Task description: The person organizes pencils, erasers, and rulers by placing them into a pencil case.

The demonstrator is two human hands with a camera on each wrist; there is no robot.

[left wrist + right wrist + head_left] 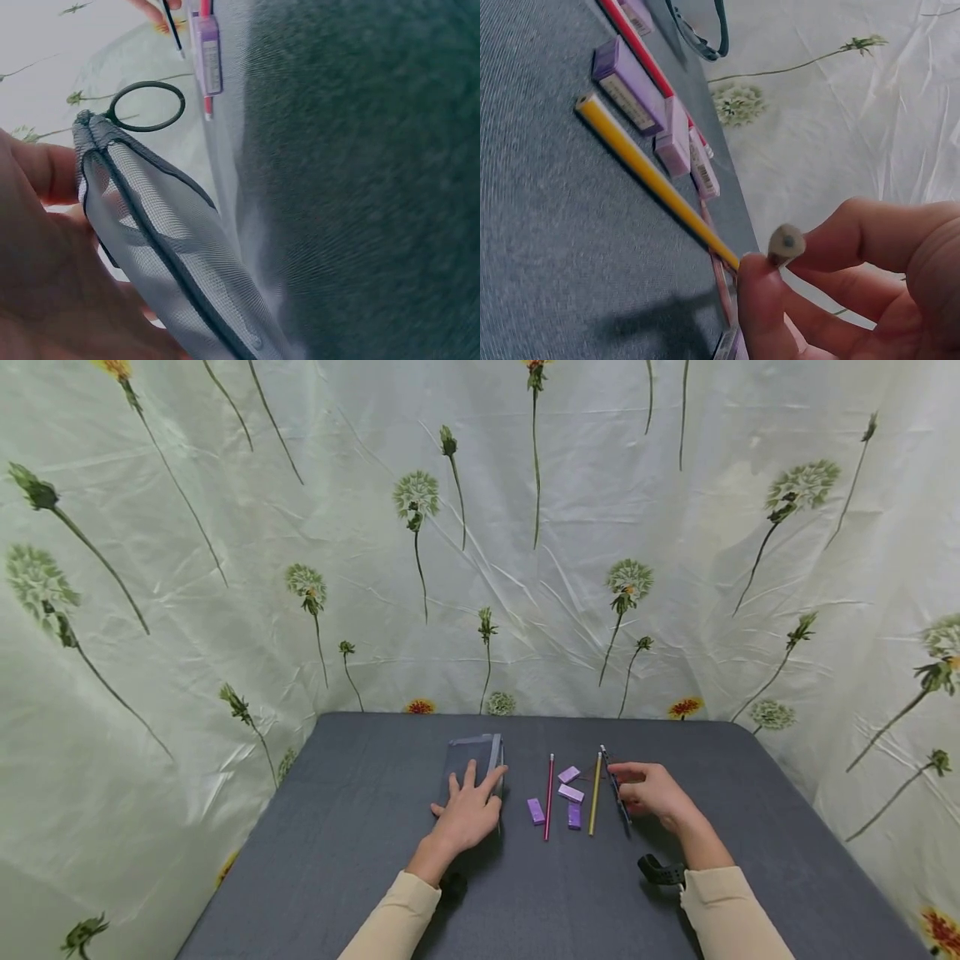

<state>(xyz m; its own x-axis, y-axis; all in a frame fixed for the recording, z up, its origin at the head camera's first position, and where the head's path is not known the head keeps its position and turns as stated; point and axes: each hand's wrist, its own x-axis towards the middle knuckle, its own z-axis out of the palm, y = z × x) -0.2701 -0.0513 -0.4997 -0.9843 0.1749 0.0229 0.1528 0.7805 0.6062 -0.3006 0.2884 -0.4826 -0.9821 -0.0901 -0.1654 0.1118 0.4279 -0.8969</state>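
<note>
My left hand [467,814] lies with its fingers spread over a grey see-through mesh zip pouch [468,750]. In the left wrist view the pouch's dark zip [161,244] runs along its edge, and a dark loop [182,105] sticks out from the corner. Between thumb and fingertips, my right hand [656,792] pinches a dark pencil [619,795]. Its flat unsharpened end [787,241] faces the right wrist camera. Just left of that pencil lies a yellow pencil [596,793] on the table.
A red pencil [549,797] lies between the pouch and the yellow pencil. Several small purple blocks, one with a barcode label [628,99], are scattered around it. The dark grey table [360,827] ends at the back against a flower-printed curtain [352,527].
</note>
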